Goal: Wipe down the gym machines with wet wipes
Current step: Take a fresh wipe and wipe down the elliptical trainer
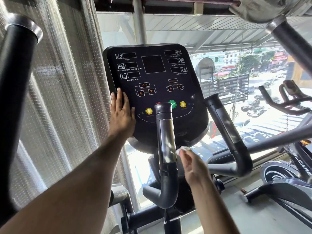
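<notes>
Here, wipe [184, 148] pinched in right grip [194, 164].

Strong daylight enters through the window [236, 92] ahead of you, overexposing the street outside and leaving the console [152, 78] backlit, though its labels stay legible. The curtain [59, 98] glows softly. Wide-angle distortion bends the bars [15, 78] at the edges, which appear blurred.
</notes>
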### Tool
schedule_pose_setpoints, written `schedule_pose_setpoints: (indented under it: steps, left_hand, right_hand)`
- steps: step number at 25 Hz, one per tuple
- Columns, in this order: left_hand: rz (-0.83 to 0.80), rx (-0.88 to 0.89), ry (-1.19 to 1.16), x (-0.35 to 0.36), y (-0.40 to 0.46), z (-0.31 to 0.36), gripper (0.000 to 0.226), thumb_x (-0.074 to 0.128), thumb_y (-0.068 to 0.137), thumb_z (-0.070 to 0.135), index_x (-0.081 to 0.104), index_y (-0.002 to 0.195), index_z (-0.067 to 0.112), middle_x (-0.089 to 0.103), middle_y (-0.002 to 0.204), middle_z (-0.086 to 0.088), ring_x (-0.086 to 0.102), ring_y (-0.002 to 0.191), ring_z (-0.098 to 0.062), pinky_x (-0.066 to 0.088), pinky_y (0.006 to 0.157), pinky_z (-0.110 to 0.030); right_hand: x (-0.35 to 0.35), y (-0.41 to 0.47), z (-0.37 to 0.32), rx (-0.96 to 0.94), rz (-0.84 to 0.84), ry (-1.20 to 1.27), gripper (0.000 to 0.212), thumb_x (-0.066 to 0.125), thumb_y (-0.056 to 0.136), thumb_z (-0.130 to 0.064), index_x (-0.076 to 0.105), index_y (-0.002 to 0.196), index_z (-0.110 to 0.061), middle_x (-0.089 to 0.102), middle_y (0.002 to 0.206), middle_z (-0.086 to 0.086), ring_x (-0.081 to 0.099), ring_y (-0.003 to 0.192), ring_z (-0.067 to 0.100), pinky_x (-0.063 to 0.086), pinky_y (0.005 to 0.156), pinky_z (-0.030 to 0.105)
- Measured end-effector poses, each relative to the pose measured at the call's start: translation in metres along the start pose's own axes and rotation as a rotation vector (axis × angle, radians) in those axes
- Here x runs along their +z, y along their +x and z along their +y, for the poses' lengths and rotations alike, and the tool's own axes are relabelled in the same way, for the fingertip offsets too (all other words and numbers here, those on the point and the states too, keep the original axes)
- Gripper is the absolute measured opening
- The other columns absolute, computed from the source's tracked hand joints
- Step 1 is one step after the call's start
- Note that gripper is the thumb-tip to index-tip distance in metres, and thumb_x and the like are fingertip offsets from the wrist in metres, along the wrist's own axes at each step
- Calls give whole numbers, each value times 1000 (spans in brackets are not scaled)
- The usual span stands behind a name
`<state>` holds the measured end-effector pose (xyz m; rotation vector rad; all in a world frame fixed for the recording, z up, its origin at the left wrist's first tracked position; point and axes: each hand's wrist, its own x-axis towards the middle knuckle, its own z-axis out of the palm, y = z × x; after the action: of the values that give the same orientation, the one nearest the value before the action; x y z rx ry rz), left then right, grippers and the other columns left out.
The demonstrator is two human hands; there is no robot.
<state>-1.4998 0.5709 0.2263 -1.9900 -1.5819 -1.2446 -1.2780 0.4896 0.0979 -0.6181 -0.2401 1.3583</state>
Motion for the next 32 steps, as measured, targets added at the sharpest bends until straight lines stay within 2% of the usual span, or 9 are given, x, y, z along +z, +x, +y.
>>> schedule_pose_setpoints:
  steps: [3,7,13,15,21,23,25,28,32]
  left_hand:
    - [-34,-12,31,1,0,2,63,36,111,25,7,165,9,-13,173,-4,-18,158,-24,-6,127,-33]
    - [-82,-15,84,-7,-7,11,65,30,111,25,-3,164,8,-19,171,-7,-20,157,-26,-3,129,-40]
    - [-131,-49,-201,-21,-82,40,62,34,111,21,4,165,11,-8,172,-5,-10,157,-16,7,130,-44]
    - [-188,-14,-278,-35,-138,41,62,32,110,35,12,165,14,1,172,1,0,157,-10,12,129,-38]
    - [-381,-116,-415,-91,-304,28,50,41,105,53,26,153,53,21,167,19,36,146,2,35,119,-27]
    - [-389,-229,-408,-114,-343,9,41,42,102,59,37,143,57,39,157,21,44,128,21,40,109,-14]
    - [-372,-399,-370,-144,-384,-19,43,45,98,64,49,139,52,56,145,20,57,116,15,53,102,-26]
    - [-257,-626,-324,-200,-440,-59,33,58,99,49,62,131,43,69,124,23,67,109,4,59,94,-37]
    - [-125,-783,-214,-272,-470,-94,25,64,101,19,68,119,36,73,114,21,69,102,4,57,89,-23]
  right_hand:
    - [4,7,-43,-253,143,45,14,69,91,6,67,104,11,72,100,20,74,76,16,62,72,22]
    - [18,-4,-74,-310,48,-384,10,59,104,-18,68,104,-13,71,113,3,66,107,17,47,99,29]
    - [-19,-40,-52,-711,-32,-1040,12,72,95,-30,66,84,-30,72,83,-16,72,83,3,52,68,26]
    - [-42,-65,-26,-655,-96,-989,12,73,92,-39,68,96,-29,75,90,-11,75,87,10,61,70,34]
    - [-93,-134,49,-473,-84,-928,15,72,94,-14,70,97,-28,76,87,-8,75,85,15,64,72,35]
    - [-98,-150,72,-291,-186,-914,8,69,95,-14,71,93,-21,75,80,-3,73,81,20,63,76,49]
    - [-96,-168,106,-137,-315,-954,8,66,92,-26,71,90,-21,72,80,3,69,79,28,59,77,64]
    - [-74,-205,164,-18,-573,-1098,10,62,93,-28,72,92,-25,72,83,5,69,80,30,60,75,63]
    - [-15,-267,220,95,-940,-1061,12,64,87,-27,73,96,-24,73,86,6,74,77,23,64,65,49]
